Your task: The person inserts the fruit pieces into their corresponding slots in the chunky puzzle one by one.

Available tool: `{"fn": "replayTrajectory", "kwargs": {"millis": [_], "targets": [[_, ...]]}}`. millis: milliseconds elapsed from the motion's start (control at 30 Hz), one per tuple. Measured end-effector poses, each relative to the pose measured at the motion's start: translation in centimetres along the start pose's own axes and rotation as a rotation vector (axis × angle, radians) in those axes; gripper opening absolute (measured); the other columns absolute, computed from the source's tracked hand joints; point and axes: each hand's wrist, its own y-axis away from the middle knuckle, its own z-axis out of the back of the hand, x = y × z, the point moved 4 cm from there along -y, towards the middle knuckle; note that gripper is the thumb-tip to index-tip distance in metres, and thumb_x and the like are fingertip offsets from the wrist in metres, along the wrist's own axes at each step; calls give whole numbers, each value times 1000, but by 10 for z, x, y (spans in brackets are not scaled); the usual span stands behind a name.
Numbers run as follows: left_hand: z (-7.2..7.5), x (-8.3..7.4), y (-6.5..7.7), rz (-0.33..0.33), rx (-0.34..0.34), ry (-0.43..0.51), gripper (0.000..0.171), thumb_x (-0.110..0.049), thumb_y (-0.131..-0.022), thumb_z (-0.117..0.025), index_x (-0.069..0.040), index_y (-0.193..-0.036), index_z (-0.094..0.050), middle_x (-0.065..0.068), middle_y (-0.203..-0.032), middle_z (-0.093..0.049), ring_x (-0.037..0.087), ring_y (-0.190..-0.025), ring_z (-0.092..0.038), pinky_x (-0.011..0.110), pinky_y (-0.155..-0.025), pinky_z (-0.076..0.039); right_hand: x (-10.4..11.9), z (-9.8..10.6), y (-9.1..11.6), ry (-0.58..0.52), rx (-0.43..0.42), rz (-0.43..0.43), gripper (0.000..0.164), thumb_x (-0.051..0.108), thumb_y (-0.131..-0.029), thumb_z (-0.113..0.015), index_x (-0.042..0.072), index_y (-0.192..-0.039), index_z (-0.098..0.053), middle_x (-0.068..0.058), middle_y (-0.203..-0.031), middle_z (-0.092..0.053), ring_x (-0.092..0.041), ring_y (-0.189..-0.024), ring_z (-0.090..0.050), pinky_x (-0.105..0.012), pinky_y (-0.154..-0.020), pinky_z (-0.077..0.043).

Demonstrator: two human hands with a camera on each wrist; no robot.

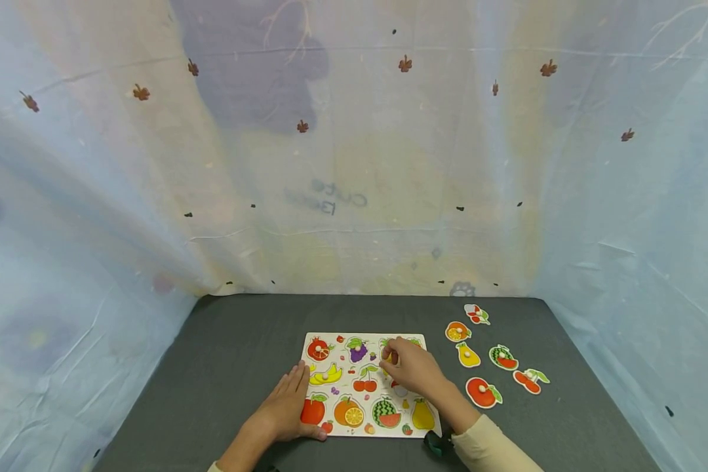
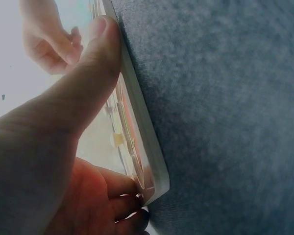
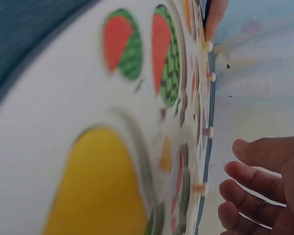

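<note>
A white fruit puzzle board (image 1: 366, 335) lies flat on the dark table. My left hand (image 1: 286, 403) rests at its near left corner, fingers straight along the left side and thumb (image 2: 100, 49) on the near edge. Over the far right part of the board is my right hand (image 1: 413, 367), covering some fruit pictures. In the right wrist view its fingers (image 3: 245, 193) are slightly bent, apart from the thumb, with nothing visible between them. Knobbed pieces sit in the board, among them grapes (image 1: 358, 351) and bananas (image 1: 327, 375). A pear picture (image 1: 423, 415) shows at the near right.
Several loose pieces lie right of the board: an orange (image 1: 457, 332), a pear (image 1: 468, 355), a watermelon (image 1: 503, 358), a round red fruit (image 1: 482, 393) and other red fruit (image 1: 530, 381). A patterned curtain (image 1: 354, 164) surrounds the table.
</note>
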Motion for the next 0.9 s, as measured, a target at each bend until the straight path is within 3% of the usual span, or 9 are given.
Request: {"fn": "replayTrajectory", "kwargs": {"millis": [233,900], "targets": [[6,-7,2,36,-3,-37,138,-62,-68,-96,9,-164,-28,27,-174,-22,44,-160,-24,60,-131,-21,-13,9,12,-6,-23,-63,16,24,-95,-84,23,-93,-68,8,-79,-53,-7,-61,-43,-25,-53,-37],[9,-7,4,44,-2,-17,137,-60,-69,-97,10,-164,-27,28,-174,-21,45,-161,-23,59,-131,-20,-48,42,42,-28,-91,-192,17,16,-95,-84,18,-92,-67,6,-77,-53,-10,-66,-47,-27,-61,-42]]}}
